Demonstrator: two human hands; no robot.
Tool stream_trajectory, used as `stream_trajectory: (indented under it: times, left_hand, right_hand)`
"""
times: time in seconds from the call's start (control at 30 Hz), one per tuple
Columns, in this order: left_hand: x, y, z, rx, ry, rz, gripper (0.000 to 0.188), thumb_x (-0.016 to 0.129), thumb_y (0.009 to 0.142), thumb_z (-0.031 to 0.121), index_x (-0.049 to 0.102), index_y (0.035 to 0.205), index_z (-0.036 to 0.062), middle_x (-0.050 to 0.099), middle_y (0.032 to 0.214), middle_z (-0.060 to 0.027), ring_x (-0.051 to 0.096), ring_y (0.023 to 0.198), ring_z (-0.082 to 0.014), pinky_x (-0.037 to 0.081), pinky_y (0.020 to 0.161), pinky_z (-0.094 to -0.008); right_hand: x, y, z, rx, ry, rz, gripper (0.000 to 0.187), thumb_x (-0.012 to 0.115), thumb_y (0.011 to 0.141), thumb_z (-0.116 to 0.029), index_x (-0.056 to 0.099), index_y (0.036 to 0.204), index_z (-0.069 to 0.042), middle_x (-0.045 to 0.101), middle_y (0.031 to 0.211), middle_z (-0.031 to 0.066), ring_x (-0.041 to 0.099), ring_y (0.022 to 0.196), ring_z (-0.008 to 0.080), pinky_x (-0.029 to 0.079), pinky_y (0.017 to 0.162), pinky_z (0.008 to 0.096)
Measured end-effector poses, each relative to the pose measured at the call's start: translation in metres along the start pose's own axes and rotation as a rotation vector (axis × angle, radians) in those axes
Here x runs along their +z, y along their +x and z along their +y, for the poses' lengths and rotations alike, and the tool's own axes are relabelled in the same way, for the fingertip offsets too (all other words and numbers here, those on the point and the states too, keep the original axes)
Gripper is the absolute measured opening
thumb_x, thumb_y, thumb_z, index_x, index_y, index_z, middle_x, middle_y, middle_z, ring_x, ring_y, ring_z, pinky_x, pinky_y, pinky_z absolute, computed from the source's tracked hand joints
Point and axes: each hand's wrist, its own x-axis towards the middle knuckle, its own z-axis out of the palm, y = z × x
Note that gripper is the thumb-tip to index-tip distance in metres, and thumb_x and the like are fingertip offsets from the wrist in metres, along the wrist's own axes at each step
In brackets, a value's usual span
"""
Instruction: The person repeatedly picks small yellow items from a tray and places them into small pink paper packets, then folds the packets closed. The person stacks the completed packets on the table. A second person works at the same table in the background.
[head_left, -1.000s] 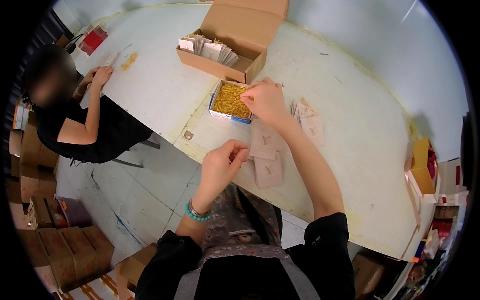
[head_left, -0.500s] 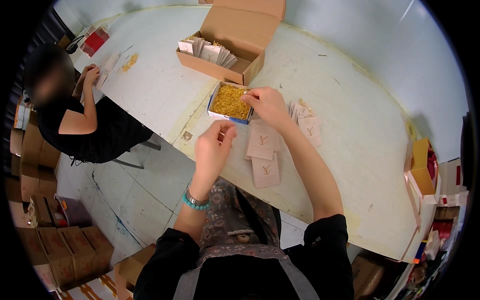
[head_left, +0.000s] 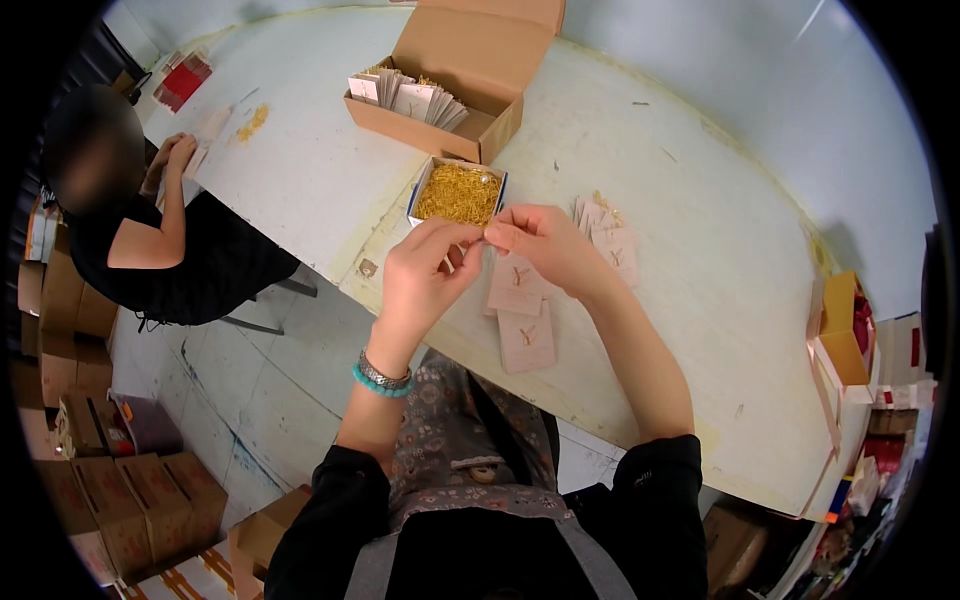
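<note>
Right hand [head_left: 545, 248] drawn back to left hand [head_left: 422, 268]; right grip pinched narrow, contents indiscernible; left grip unclear. Blue-and-white rectangular cardboard box [head_left: 502, 190] of thin gold-coloured pieces [head_left: 455, 193]: just beyond, on white tabletop [head_left: 715, 330].

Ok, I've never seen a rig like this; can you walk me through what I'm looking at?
There's no machine: these are a person's bare hands, left hand and right hand, seen from above by a wide fisheye camera on their head, so straight edges bend. On the table are a small box of gold bits, pale cards and a brown box with more cards inside. Another person sits at left. The fingertips come together by the small box's near edge; anything held is too small to make out.
</note>
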Motion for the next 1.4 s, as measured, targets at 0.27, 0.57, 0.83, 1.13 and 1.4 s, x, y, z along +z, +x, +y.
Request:
stream_trajectory:
  times: [0.27,0.57,0.83,1.13,1.4]
  left_hand:
    - [-0.003,-0.004,0.008,-0.099,-0.252,-0.023,0.018,0.066,0.073,-0.007,0.065,0.089,0.0021,0.062,0.076,-0.0019,0.057,0.060,-0.0044,0.045,0.049,-0.0167]
    - [0.010,-0.013,0.011,-0.413,-0.834,-0.008,0.014,0.064,0.082,-0.004,0.062,0.096,-0.0003,0.062,0.079,-0.0021,0.056,0.062,-0.0059,0.045,0.048,-0.0186]
    - [0.020,-0.018,0.007,-0.464,-1.220,0.032,0.010,0.057,0.088,-0.001,0.061,0.097,-0.0006,0.061,0.076,-0.0052,0.055,0.059,-0.0082,0.046,0.047,-0.0199]
    - [0.023,-0.017,0.007,-0.617,-1.365,0.012,0.010,0.054,0.090,0.003,0.060,0.096,-0.0005,0.062,0.075,-0.0065,0.059,0.058,-0.0099,0.052,0.050,-0.0225]
    - [0.014,-0.015,0.004,-0.596,-1.400,-0.132,0.011,0.054,0.091,0.007,0.059,0.097,-0.0006,0.063,0.077,-0.0093,0.060,0.057,-0.0105,0.054,0.050,-0.0240]
  right_hand:
    - [0.013,-0.021,0.000,-0.119,0.136,0.036,0.022,0.061,0.090,-0.023,0.063,0.088,-0.001,0.056,0.075,-0.0030,0.046,0.069,0.0039,0.039,0.061,0.0202]
    - [0.021,-0.028,0.002,-0.213,0.270,0.158,0.020,0.061,0.090,-0.020,0.063,0.091,0.000,0.061,0.080,-0.0005,0.052,0.073,0.0053,0.043,0.068,0.0213]
    - [0.036,-0.026,0.011,-0.185,0.699,-0.001,0.020,0.056,0.093,-0.020,0.061,0.089,-0.001,0.061,0.077,0.0021,0.055,0.069,0.0091,0.044,0.067,0.0235]
    - [0.046,-0.031,0.012,-0.188,0.657,0.208,0.021,0.058,0.093,-0.020,0.061,0.089,0.000,0.059,0.075,0.0016,0.054,0.070,0.0083,0.044,0.064,0.0226]
    - [0.035,-0.031,0.017,-0.147,0.638,0.055,0.019,0.059,0.093,-0.019,0.059,0.095,0.000,0.057,0.080,0.0011,0.053,0.074,0.0086,0.044,0.068,0.0234]
